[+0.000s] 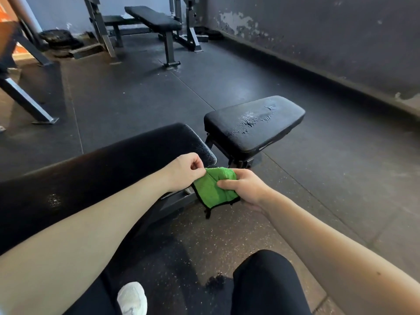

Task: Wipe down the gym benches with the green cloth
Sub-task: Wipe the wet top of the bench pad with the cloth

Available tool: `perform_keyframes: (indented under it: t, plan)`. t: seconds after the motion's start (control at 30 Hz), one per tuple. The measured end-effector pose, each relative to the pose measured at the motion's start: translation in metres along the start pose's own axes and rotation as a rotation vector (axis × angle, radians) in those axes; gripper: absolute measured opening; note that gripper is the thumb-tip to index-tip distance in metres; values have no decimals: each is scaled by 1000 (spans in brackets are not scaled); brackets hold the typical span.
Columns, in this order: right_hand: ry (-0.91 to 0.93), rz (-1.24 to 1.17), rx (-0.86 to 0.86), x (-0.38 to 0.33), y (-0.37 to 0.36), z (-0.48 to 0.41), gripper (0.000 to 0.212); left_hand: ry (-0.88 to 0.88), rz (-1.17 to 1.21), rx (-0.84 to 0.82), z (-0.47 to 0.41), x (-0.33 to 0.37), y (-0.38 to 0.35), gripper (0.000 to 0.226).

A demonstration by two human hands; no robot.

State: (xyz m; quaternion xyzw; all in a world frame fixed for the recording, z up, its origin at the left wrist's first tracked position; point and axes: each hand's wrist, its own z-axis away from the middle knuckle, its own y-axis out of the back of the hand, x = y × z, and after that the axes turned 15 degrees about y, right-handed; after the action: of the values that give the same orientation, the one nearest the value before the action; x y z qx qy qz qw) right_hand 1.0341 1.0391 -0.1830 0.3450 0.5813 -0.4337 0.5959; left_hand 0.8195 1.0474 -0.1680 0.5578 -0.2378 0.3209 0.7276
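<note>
head | green cloth (213, 189) — corner pinched by left fingers (197, 169) | right fingers (225, 184) curled round it

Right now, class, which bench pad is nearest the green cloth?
The long black pad just left of the green cloth; the short wet pad lies farther ahead, the flat bench far back.
</note>
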Motion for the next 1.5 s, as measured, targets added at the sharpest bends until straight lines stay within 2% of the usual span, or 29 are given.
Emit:
perform_keyframes:
  t: [0.13,0.3,0.5,0.6,0.7,0.77,0.83,0.93,1.0,1.07,1.17,1.3,1.37,1.5]
  plan:
    - [46,-7,81,-5,24,11,23,-42,41,-128,2,23,-11,16]
    - [87,-54,112,-20,61,25,18,-64,-97,8,-7,62,-25,17]
    - [122,-178,79,-29,92,13,36,-18,-161,105,-40,110,-34,34]
    - [118,-187,112,-30,104,3,40,-48,-95,113,-61,121,-48,31]
    - [118,-210,154,-28,118,-10,49,-69,-34,52,-91,127,-59,34]
    - [112,-211,218,-25,132,-20,41,-49,-44,11,-119,128,-60,39]
    - [118,-142,308,-24,149,-35,29,-23,-101,37,-149,124,-59,39]
    - [157,93,416,-25,171,-68,20,57,-357,164,-186,114,-60,39]
    - [205,294,441,-27,181,-95,15,133,-518,186,-205,108,-59,51]
    - [266,484,438,-32,185,-123,13,183,-564,148,-221,106,-57,63]
    - [364,794,327,-32,183,-154,22,189,-623,103,-233,106,-54,70]
    - [406,1103,-139,-15,180,-169,31,171,-671,35,-235,102,-51,72]
    - [413,1141,-298,-6,185,-170,33,174,-688,10,-236,104,-49,72]
    - [466,1067,-336,-2,198,-169,32,175,-712,-11,-235,104,-48,73]
